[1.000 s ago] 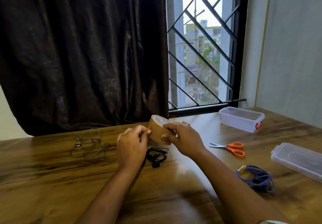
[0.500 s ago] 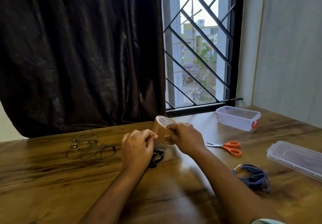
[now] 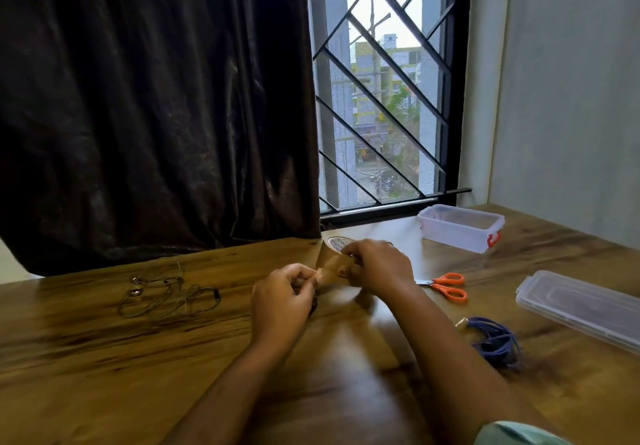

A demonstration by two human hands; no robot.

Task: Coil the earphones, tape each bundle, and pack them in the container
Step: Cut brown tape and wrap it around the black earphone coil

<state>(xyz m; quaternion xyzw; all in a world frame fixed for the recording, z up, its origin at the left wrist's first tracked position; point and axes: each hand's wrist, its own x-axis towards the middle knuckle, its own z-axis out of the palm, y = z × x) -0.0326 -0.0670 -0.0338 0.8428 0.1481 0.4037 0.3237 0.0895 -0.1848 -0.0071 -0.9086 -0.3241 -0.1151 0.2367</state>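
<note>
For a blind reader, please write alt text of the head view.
The right hand grips a brown tape roll while the left hand pinches its free end, above a wooden table. Scissors, an open container, its lid and blue earphones lie nearby.

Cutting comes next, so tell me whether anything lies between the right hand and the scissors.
Nothing visible does. The scissors lie on bare table just right of the right hand. That hand grips the tape roll, though, while the left hand pinches its pulled-out strip.
</note>
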